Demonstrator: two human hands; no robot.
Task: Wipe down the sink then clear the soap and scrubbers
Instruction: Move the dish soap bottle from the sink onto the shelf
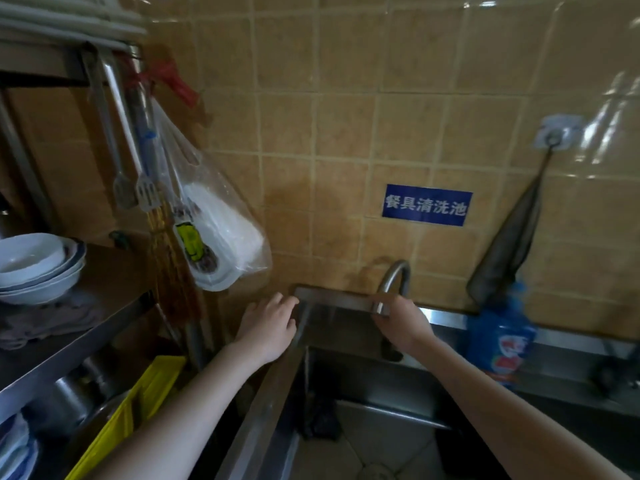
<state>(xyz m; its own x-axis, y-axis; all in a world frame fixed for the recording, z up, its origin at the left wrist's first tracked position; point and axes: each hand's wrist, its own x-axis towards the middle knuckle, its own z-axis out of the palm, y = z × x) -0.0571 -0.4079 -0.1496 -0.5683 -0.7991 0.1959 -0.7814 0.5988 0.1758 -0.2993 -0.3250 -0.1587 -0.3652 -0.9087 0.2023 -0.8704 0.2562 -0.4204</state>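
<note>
A steel sink (277, 393) fills the lower middle, its basin dark, with a dark rag-like thing (322, 420) low against its left wall. My left hand (268, 323) rests flat on the sink's back-left corner rim, fingers apart, holding nothing. My right hand (401, 323) reaches to the base of the curved steel faucet (393, 282) at the back rim; its fingers are hidden, so I cannot tell whether it grips anything. A blue bottle of dish soap (500, 344) stands on the back ledge to the right. No scrubbers are clearly visible.
A dark cloth (509, 244) hangs from a wall hook above the soap. Left of the sink stands a steel rack (86, 327) with stacked bowls (38, 265), hanging utensils (138, 188), a plastic bag (221, 230) and a yellow bin (138, 407). A blue sign (426, 205) is on the tiled wall.
</note>
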